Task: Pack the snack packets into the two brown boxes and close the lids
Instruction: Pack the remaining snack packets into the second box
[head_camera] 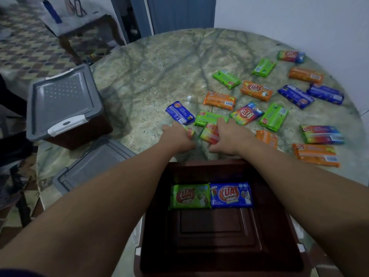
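Note:
An open brown box (279, 236) stands at the table's near edge, holding a green packet (189, 196) and a blue packet (230, 195) side by side at its far end. Just beyond it, my left hand (175, 136) grips a mostly hidden packet (190, 131), and my right hand (229, 136) grips a rainbow packet (209, 133). Several loose snack packets, such as an orange one (219, 100), lie scattered across the table's right half. A second brown box (65, 108) sits at the left with its grey lid shut.
A loose grey lid (93, 162) lies on the marble table (149, 76) left of the open box. Off the table's far left stands a small side table (83, 27) on patterned floor. A white wall runs behind the table.

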A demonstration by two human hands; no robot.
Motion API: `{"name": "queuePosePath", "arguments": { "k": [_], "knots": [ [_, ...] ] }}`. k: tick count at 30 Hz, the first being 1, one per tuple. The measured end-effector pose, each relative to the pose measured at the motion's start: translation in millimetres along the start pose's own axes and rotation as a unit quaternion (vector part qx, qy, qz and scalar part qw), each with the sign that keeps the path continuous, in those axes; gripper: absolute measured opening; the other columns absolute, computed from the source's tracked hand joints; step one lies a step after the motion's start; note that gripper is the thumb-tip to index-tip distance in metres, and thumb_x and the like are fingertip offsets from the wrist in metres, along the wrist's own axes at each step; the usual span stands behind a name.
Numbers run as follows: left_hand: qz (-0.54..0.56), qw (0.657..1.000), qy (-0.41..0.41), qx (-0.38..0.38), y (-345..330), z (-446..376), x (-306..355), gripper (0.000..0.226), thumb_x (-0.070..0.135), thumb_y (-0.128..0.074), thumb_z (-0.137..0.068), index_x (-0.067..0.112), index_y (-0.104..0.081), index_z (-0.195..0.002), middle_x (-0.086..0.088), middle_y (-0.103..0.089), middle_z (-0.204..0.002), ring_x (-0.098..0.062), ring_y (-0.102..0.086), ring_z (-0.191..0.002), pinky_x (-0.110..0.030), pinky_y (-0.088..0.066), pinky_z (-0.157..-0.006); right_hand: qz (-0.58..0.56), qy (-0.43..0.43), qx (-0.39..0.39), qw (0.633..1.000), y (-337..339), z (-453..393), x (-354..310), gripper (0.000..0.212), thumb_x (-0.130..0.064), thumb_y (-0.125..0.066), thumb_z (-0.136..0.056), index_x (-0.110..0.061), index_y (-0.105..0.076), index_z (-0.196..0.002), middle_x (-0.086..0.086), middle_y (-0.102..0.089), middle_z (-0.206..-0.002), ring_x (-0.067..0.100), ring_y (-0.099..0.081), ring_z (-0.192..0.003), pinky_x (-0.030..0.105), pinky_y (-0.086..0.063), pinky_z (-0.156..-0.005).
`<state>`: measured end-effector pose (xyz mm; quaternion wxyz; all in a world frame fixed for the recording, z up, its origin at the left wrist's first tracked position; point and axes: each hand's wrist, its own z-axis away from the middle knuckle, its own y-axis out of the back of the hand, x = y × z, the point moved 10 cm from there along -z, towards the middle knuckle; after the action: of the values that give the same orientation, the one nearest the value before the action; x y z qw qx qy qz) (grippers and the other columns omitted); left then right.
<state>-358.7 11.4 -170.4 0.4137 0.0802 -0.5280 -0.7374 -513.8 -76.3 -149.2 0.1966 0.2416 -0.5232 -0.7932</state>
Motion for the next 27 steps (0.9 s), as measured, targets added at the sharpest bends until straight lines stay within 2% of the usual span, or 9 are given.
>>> {"name": "queuePosePath", "arguments": {
  "k": [2, 5, 8, 11, 16, 18, 20, 23, 27],
  "knots": [
    [0.042, 0.998, -0.017, 0.037, 15.1, 6.6, 3.9, 0.08, 0.038, -0.079, -0.079, 0.011, -0.032, -0.137, -0.018, -0.031, -0.134, -0.028, -0.056, -0.099, -0.036, -0.052, -0.082, -0.022, 0.019, 0.062, 0.998, 18.5, 9.0, -4.8, 0.077, -0.06, -0.071, -0.073, -0.017, -0.039, -0.128, 0.01, -0.056, -0.115, 0.032, -0.059, -0.099, 0.039, -0.049, -0.073],
    [0.079, 0.992, -0.055, 0.087, 36.9, 25.0, 12.1, 0.075, 0.04, -0.078, -0.077, 0.013, -0.032, -0.13, -0.015, -0.033, -0.127, -0.032, -0.058, -0.098, -0.042, -0.055, -0.083, -0.045, 0.044, 0.171, 0.983, 46.9, 33.0, -12.8, 0.069, -0.057, -0.066, -0.068, -0.017, -0.041, -0.118, 0.009, -0.057, -0.112, 0.034, -0.059, -0.101, 0.043, -0.052, -0.075],
    [0.069, 0.978, -0.104, 0.168, 64.1, 56.6, 14.8, 0.07, 0.046, -0.075, -0.077, 0.014, -0.034, -0.123, -0.011, -0.037, -0.119, -0.032, -0.056, -0.086, -0.038, -0.045, -0.07, -0.09, 0.043, 0.222, 0.97, 58.9, 63.3, -16.2, 0.073, -0.055, -0.065, -0.07, -0.016, -0.04, -0.126, 0.01, -0.056, -0.119, 0.035, -0.058, -0.104, 0.045, -0.052, -0.077],
    [0.054, 0.964, -0.15, 0.214, 75.4, 91.8, 10.2, 0.063, 0.046, -0.073, -0.077, 0.017, -0.035, -0.118, -0.008, -0.038, -0.113, -0.033, -0.054, -0.079, -0.037, -0.04, -0.068, -0.133, 0.055, 0.256, 0.956, 57.0, 99.6, -17.0, 0.072, -0.054, -0.063, -0.072, -0.016, -0.04, -0.129, 0.008, -0.055, -0.12, 0.032, -0.057, -0.105, 0.047, -0.052, -0.081],
    [0.041, 0.937, -0.256, 0.232, 56.4, 161.2, 0.5, 0.074, 0.037, -0.078, -0.072, 0.017, -0.033, -0.127, -0.005, -0.04, -0.118, -0.018, -0.049, -0.085, -0.034, -0.043, -0.071, -0.157, 0.089, 0.22, 0.959, 18.2, 158.9, -14.4, 0.071, -0.043, -0.073, -0.069, -0.017, -0.043, -0.128, 0.004, -0.054, -0.118, 0.027, -0.055, -0.106, 0.042, -0.048, -0.082],
    [0.007, 0.929, -0.303, 0.214, 33.5, 185.9, -1.6, 0.071, 0.036, -0.079, -0.069, 0.02, -0.033, -0.12, -0.006, -0.044, -0.114, -0.021, -0.053, -0.087, -0.038, -0.049, -0.071, -0.168, 0.09, 0.174, 0.966, -4.4, 174.8, -9.1, 0.066, -0.042, -0.076, -0.067, -0.022, -0.043, -0.121, -0.001, -0.054, -0.111, 0.024, -0.056, -0.099, 0.04, -0.047, -0.075],
    [-0.072, 0.928, -0.326, 0.167, 5.6, 200.0, -1.2, 0.062, 0.043, -0.074, -0.069, 0.022, -0.036, -0.114, -0.002, -0.046, -0.109, -0.026, -0.053, -0.091, -0.041, -0.048, -0.075, -0.115, 0.089, 0.102, 0.984, -27.7, 179.8, -8.3, 0.064, -0.046, -0.074, -0.068, -0.03, -0.038, -0.118, -0.008, -0.051, -0.107, 0.018, -0.054, -0.097, 0.037, -0.046, -0.07],
    [-0.171, 0.93, -0.319, 0.067, -33.6, 205.4, -4.2, 0.048, 0.043, -0.065, -0.083, 0.026, -0.038, -0.119, 0.0, -0.05, -0.115, -0.026, -0.053, -0.102, -0.038, -0.04, -0.08, 0.007, 0.112, 0.022, 0.993, -55.2, 176.2, -14.3, 0.068, -0.047, -0.075, -0.072, -0.033, -0.033, -0.124, -0.007, -0.047, -0.112, 0.019, -0.049, -0.104, 0.036, -0.048, -0.075],
    [-0.186, 0.93, -0.318, -0.014, -52.3, 201.6, -10.0, 0.024, 0.047, -0.055, -0.096, 0.03, -0.049, -0.112, -0.001, -0.063, -0.115, -0.03, -0.063, -0.101, -0.037, -0.046, -0.071, 0.108, 0.104, 0.004, 0.989, -78.1, 169.3, -10.7, 0.081, -0.037, -0.078, -0.077, -0.025, -0.031, -0.142, 0.004, -0.042, -0.132, 0.027, -0.045, -0.117, 0.04, -0.047, -0.086]
  ]
}}
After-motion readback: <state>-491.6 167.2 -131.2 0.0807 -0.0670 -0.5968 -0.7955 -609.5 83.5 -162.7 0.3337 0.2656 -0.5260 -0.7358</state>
